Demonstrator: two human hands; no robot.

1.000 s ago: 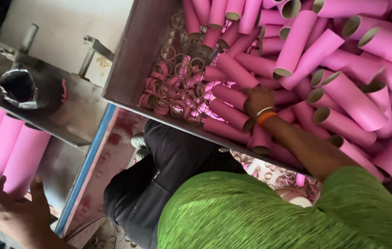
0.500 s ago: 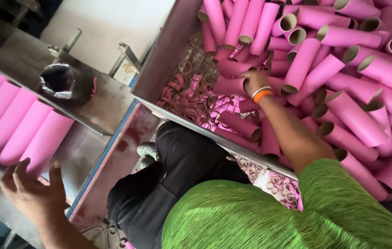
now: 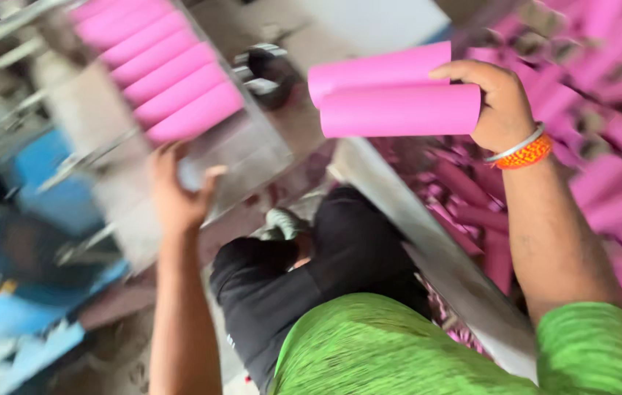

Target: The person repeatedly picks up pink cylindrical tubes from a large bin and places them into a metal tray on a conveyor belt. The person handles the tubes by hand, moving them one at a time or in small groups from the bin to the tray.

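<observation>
My right hand (image 3: 499,102) grips two long pink cardboard tubes (image 3: 397,93) by one end and holds them level in the air, above the edge of the metal bin (image 3: 442,256). My left hand (image 3: 177,192) is raised with fingers apart, empty, just below a row of pink tubes (image 3: 157,69) lying side by side on a grey metal tray (image 3: 245,150). The frame is blurred by motion.
The bin at right holds several loose pink tubes (image 3: 618,190) and short pink rings. A dark round machine part (image 3: 271,69) sits beyond the tray. Blue framework (image 3: 26,322) lies at lower left. My black trousers and green shirt fill the bottom.
My right hand has come up out of the bin with two pink tubes and swung left. My left hand has risen toward the tray. The view has turned left.
</observation>
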